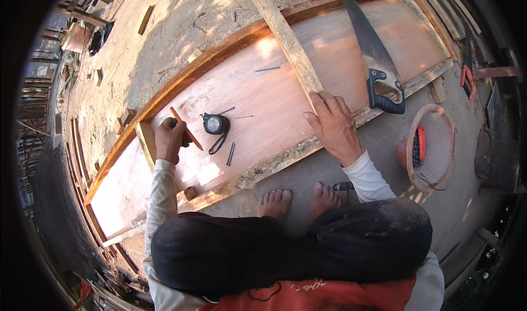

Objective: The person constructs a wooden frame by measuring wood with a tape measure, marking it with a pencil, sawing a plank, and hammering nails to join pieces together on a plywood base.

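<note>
My left hand (169,137) pinches an orange-brown pencil (192,137) above the framed wooden panel (241,142), beside a short crosspiece (146,141). My right hand (336,125) grips the near end of a long wooden batten (285,41), thumb on one side and fingers on the other. That batten slants across the panel and over its far curved edge. Between my hands lie a black tape measure (214,125) with a strap and several loose nails (230,154). A handsaw (369,42) with a black-and-grey handle rests across the panel, right of the batten.
A worn basin (442,163) holding dark nails and a red-handled thing (421,142) stands at the right. Another red-handled tool (467,81) lies farther right. Wood offcuts (145,19) are scattered on the dirt ground. My bare feet (274,204) are close to the panel's near edge.
</note>
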{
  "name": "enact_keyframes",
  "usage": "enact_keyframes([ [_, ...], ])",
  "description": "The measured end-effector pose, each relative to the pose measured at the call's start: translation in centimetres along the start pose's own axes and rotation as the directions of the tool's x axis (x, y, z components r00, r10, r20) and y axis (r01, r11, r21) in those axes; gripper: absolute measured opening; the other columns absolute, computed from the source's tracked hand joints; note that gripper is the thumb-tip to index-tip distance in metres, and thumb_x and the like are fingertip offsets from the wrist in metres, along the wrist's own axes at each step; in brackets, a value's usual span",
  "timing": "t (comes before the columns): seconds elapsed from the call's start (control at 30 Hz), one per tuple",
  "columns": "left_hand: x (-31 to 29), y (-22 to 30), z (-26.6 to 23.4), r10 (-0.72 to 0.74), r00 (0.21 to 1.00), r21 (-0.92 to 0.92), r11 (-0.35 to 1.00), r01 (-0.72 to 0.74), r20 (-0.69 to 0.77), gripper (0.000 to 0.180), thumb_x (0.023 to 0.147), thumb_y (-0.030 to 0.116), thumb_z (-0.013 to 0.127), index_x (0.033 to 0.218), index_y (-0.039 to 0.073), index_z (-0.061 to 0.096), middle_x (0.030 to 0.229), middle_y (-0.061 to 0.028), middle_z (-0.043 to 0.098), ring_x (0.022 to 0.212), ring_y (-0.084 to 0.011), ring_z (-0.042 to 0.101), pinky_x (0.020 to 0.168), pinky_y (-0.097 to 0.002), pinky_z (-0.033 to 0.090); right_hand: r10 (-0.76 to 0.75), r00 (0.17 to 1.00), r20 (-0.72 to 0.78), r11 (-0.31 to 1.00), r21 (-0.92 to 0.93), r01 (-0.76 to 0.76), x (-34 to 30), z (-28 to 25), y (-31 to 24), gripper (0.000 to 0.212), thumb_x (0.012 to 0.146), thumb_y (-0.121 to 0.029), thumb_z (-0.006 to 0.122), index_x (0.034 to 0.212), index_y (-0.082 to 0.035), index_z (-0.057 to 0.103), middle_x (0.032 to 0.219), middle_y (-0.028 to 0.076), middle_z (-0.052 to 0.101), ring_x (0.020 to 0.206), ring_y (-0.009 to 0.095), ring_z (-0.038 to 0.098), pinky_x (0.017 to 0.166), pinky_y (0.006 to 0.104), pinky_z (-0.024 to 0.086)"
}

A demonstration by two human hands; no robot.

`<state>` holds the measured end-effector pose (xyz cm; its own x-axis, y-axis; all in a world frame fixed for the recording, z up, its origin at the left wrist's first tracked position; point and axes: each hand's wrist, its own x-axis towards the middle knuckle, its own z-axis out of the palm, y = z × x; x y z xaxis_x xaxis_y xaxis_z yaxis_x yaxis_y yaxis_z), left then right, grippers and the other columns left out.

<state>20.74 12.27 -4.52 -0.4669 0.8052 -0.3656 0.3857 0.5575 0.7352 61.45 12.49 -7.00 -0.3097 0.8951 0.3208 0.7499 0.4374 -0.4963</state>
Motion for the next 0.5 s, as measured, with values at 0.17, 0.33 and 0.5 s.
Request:
enact_keyframes([
  [0.17,-2.4,13.5,9.2,0.218,0.852,-0.312,0.948,-0.068,0.476,0.016,0.093,0.009,0.066,0.101,-0.003,0.058,0.085,-0.0118,0.068,0.07,-0.0187,0.071,0.062,-0.0296,0.062,0.083,0.996,-0.015,0.992,0.098,-0.081,-0.7,0.4,-0.1,0.063,0.099,-0.047,0.057,0.139,0.001,0.05,0.123,0.022,0.058,0.105,0.04,0.056,0.093,0.0484,0.047],
  [0.33,-5.9,17.3,18.4,0.212,0.689,-0.285,0.959,-0.008,0.694,0.027,0.092,0.013,0.07,0.109,-0.006,0.059,0.094,-0.0162,0.07,0.079,-0.0221,0.072,0.071,-0.0325,0.061,0.202,0.979,-0.03,0.941,0.284,-0.186,-0.9,0.5,-0.7,0.069,0.101,-0.053,0.053,0.141,0.002,0.044,0.119,0.026,0.058,0.104,0.045,0.056,0.091,0.0526,0.046],
  [0.5,-5.5,16.9,21.0,0.188,0.685,-0.227,0.973,-0.034,0.704,0.029,0.089,0.022,0.075,0.09,-0.003,0.06,0.081,-0.0096,0.066,0.07,-0.0176,0.065,0.063,-0.0289,0.053,0.434,0.897,0.078,0.784,0.459,-0.419,-1.8,2.2,0.9,0.037,0.103,-0.028,0.056,0.126,0.0,0.049,0.103,0.024,0.061,0.097,0.042,0.059,0.083,0.0484,0.048],
])
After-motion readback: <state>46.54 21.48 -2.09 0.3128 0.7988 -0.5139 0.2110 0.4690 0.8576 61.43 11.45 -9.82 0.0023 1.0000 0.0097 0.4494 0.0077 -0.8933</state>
